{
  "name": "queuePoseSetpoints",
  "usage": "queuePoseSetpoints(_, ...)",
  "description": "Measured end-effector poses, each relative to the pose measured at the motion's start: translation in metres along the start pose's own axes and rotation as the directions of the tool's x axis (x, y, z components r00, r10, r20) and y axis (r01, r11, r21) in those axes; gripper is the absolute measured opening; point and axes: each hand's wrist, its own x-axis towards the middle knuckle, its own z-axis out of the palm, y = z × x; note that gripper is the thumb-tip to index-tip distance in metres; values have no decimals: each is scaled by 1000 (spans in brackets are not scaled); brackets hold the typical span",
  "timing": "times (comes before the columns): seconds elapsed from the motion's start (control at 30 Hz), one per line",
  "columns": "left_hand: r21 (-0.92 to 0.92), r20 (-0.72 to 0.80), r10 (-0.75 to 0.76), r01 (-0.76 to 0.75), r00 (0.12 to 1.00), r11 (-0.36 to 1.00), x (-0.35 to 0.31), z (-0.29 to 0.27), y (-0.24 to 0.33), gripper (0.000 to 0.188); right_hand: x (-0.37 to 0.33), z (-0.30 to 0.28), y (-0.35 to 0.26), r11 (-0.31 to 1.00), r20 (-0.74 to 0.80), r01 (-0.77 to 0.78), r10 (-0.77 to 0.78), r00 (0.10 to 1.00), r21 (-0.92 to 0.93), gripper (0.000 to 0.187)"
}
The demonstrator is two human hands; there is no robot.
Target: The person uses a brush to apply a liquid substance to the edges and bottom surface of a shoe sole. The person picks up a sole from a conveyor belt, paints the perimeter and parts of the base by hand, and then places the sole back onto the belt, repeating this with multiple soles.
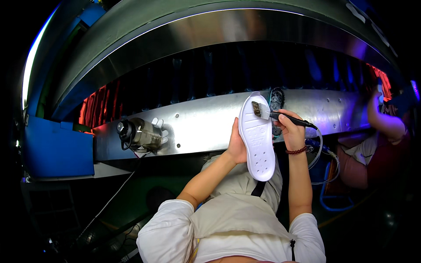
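Observation:
My left hand (237, 143) grips the left edge of a white shoe sole (258, 142), which is held up with its toe pointing away from me. Several small holes show in the sole's near half. In my right hand (291, 131) is a brush (276, 115) with a black handle, its dark bristles against the upper part of the sole. A thin pale tube runs from the handle's end. Behind the white sole, partly hidden by it, a dark speckled shoe part (276, 100) with a teal edge lies on the metal ledge.
A metal pot (147, 133) with a black fitting stands on the ledge (206, 122) at left, several white pieces beside it. Beyond runs a dark curtained opening under a curved metal hood (228, 26). Another person (386, 122) sits at right. A blue box (59, 149) is at far left.

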Motion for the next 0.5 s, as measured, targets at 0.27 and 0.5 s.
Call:
queuePoseSetpoints(0.27,181,-318,239,-189,918,965,10,-8,-8,73,-23,46,2,576,291,458,-363,885,-677,20)
queuePoseSetpoints(0.5,302,-283,322,-235,903,924,-13,-21,36,79,-71,26,-6,626,479,370,6,878,-687,20)
